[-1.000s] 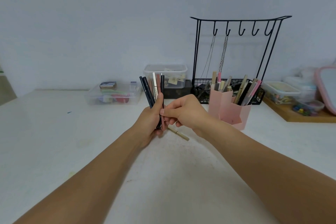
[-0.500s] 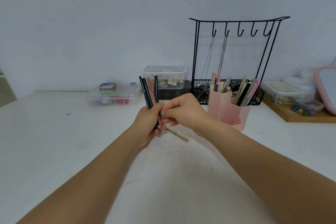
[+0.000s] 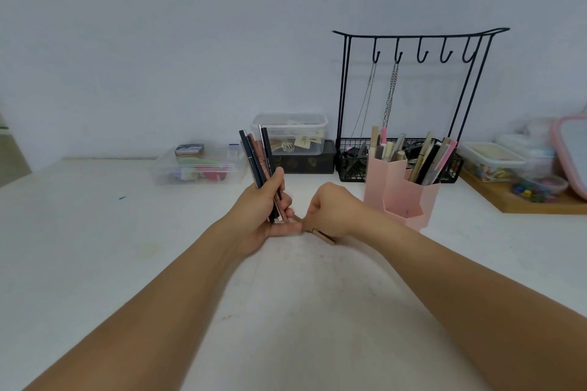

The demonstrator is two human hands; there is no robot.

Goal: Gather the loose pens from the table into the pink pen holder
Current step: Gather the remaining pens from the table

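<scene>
My left hand (image 3: pixel 259 216) grips a bundle of several pens (image 3: pixel 258 157), dark and brownish, standing upright above the white table (image 3: pixel 95 247). Just to its right, my right hand (image 3: pixel 332 211) is down on the table, its curled fingers pinching a beige pen (image 3: pixel 323 236) that lies flat; only the pen's near end shows under the hand. The pink pen holder (image 3: pixel 409 200) stands right of my right hand and holds several pens (image 3: pixel 427 157) in its back compartments. Its low front compartment looks empty.
A black wire rack (image 3: pixel 416 38) with hooks and two chains stands behind the holder. Clear plastic boxes (image 3: pixel 197 167) (image 3: pixel 290 133) sit along the wall. A wooden tray (image 3: pixel 524 205) with containers and a pink-rimmed board (image 3: pixel 571 152) are at the right.
My right hand left the bundle and dropped to the table onto the beige pen. My left hand keeps the bundle upright in about the same place.
</scene>
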